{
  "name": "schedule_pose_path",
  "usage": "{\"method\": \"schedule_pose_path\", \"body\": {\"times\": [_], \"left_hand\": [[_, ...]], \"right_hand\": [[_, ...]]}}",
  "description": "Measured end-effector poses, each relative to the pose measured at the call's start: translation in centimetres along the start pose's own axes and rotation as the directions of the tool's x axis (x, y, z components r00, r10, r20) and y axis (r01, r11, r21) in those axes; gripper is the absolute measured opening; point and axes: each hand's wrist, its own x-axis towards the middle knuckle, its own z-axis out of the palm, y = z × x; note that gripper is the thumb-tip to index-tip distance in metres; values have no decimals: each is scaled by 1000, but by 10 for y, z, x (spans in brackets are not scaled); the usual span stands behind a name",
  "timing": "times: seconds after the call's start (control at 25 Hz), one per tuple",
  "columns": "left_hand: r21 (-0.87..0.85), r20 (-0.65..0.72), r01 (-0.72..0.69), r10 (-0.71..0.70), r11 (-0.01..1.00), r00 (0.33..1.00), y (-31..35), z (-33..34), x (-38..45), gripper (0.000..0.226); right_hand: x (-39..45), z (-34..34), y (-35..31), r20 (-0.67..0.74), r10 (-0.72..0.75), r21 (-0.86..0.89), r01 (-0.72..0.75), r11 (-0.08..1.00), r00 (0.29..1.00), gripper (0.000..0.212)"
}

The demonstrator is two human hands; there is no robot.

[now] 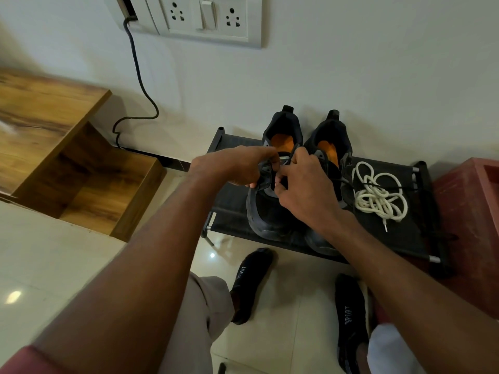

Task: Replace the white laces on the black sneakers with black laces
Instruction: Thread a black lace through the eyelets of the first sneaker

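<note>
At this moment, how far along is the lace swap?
Done: the removed white laces lie piled on the black fabric rack. In hand: the left hand and right hand thread a thin black lace at the left black sneaker. The other sneaker's lacing is hidden.

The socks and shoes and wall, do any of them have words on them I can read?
"SPORT" on the right sock.
Print on the left sock: probably the same word, too blurred to read for sure.
No readable words on the sneakers, the white laces or the wall socket plate.
</note>
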Motion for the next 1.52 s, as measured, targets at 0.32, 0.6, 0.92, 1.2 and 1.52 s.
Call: {"method": "schedule_pose_path", "body": {"times": [0.32, 0.6, 0.92, 1.2, 1.52], "left_hand": [[16, -23, -3, 3, 1000, 1000, 0, -1, -1, 67], [-12, -36, -3, 2, 1000, 999, -1, 0, -3, 56], [-31, -40, -17, 16, 999, 999, 0, 1, -1, 54], [-18, -41, -26, 26, 999, 999, -5, 3, 0, 56], [-162, 24, 54, -51, 985, 998, -10, 5, -1, 31]], "right_hand": [[5, 1, -5, -19, -36, -6, 36, 999, 999, 17], [9, 13, -1, 0, 27, 203, -26, 979, 1000, 10], [3, 14, -4, 7, 122, 79, -122, 989, 993, 19], [15, 15, -2, 151, 194, 317, -233, 919, 969, 7], [15, -1, -2, 253, 75, 205, -129, 970, 964, 36]]}}
